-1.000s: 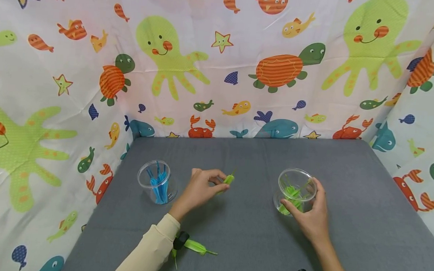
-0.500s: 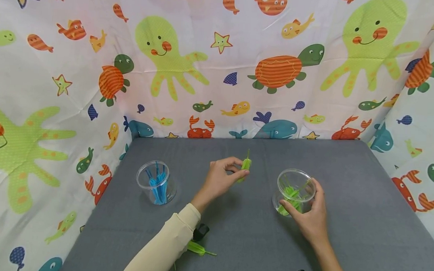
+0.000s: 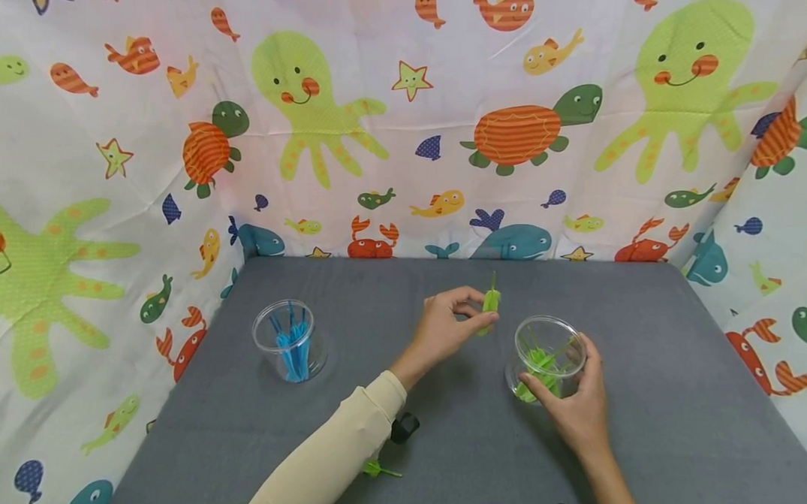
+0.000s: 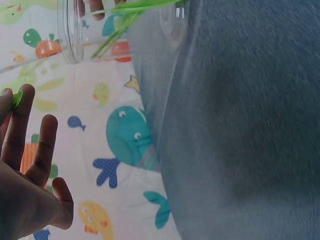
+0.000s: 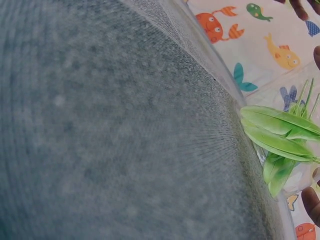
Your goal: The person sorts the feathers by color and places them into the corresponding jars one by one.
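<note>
In the head view my left hand (image 3: 444, 325) pinches a green feather (image 3: 491, 302) between thumb and fingertips, its quill pointing up. The feather is in the air, just left of a clear plastic jar (image 3: 519, 355). Around the right side of that jar curls my right hand (image 3: 575, 410), thumb at the front. Several green feathers (image 3: 539, 367) stand and lean inside it; the right wrist view shows these green feathers (image 5: 280, 132) up close, quills upward. The left wrist view catches only a small bit of the pinched feather (image 4: 17, 99), mostly hidden by fingers.
At the left of the grey table (image 3: 475, 466) stands a second clear jar (image 3: 260, 343) with several blue feathers (image 3: 295, 352). A loose green feather (image 3: 375, 469) lies near the front, partly covered by the left sleeve (image 3: 341, 437). A printed cloth (image 3: 407, 169) hangs behind and at both sides.
My left hand has moved right with the green feather, close to the right jar, and the feather has turned upright. The right hand keeps holding its jar in place.
</note>
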